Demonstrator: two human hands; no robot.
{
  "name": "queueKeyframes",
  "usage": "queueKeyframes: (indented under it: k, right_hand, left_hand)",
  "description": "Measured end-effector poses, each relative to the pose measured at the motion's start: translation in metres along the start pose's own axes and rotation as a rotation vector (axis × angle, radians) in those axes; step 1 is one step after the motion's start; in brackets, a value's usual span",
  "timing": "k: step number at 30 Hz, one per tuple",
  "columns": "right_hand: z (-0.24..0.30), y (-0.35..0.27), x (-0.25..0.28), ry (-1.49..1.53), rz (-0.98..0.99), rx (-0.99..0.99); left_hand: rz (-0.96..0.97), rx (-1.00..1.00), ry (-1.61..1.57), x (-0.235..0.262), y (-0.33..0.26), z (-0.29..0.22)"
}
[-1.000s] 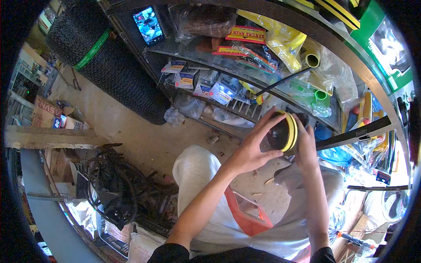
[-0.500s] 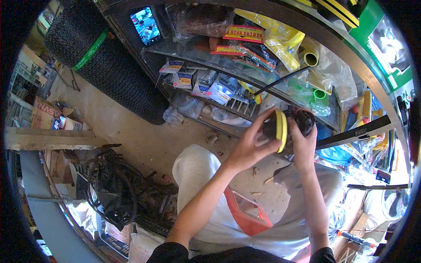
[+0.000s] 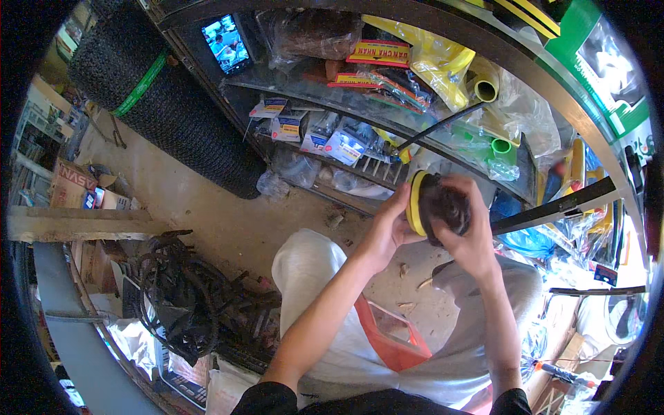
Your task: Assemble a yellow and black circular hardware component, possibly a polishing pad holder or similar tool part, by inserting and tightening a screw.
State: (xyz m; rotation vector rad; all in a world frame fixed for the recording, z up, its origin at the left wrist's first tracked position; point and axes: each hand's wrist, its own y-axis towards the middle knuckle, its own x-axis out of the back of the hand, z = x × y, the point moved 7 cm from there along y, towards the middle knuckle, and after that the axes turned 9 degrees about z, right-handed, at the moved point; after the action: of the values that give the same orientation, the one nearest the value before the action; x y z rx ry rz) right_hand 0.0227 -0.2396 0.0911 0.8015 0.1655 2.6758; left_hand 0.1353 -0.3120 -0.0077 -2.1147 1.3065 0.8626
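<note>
"What just changed?"

"I've turned the dark round object (image 3: pixel 443 205) about. A second ago its yellow band (image 3: pixel 414 204) lay on the side toward my right; now it lies on the left. For the work in hand, that means the dark, rough-looking side sits within my right palm."

"How are you holding it?"

"From both sides. My left grip (image 3: pixel 389 233) is partly open, fingers against the banded edge; my right grip (image 3: pixel 476 235) is curled wide around the dark side, thumb across the front. How hard either presses, I can't tell. The object is up off the floor (image 3: pixel 207 197), in front of the shelf (image 3: pixel 311 99)."

"Any writing on it?"

"None I can make out. Around it, plenty: bold lettering on the red-and-yellow packet label (image 3: pixel 379 52) up on the shelf, finer print on the white-and-blue boxes (image 3: pixel 346 146) below, too small for me. The green strap (image 3: pixel 140 84) round the black mesh roll (image 3: pixel 173 131) has tiny marks, and the carton (image 3: pixel 72 187) at far left shows big reddish letters."
</note>
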Motion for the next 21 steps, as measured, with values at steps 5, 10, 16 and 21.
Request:
queueKeyframes:
  k: [5,10,16,21]
  right_hand:
    - [0.007,0.001,-0.009,-0.151,0.104,0.145]
    - [-0.018,-0.006,-0.003,-0.085,-0.033,-0.031]
    - [-0.057,-0.022,0.009,0.053,-0.106,-0.3]
    - [-0.009,-0.01,0.007,0.046,-0.209,-0.117]
  left_hand:
    - [-0.013,0.061,0.023,0.011,0.001,0.004]
    - [0.035,-0.148,0.179,-0.009,-0.001,-0.007]
    - [0.345,-0.455,0.818,-0.041,-0.004,-0.019]
    - [0.163,-0.243,0.506,-0.025,-0.004,-0.009]
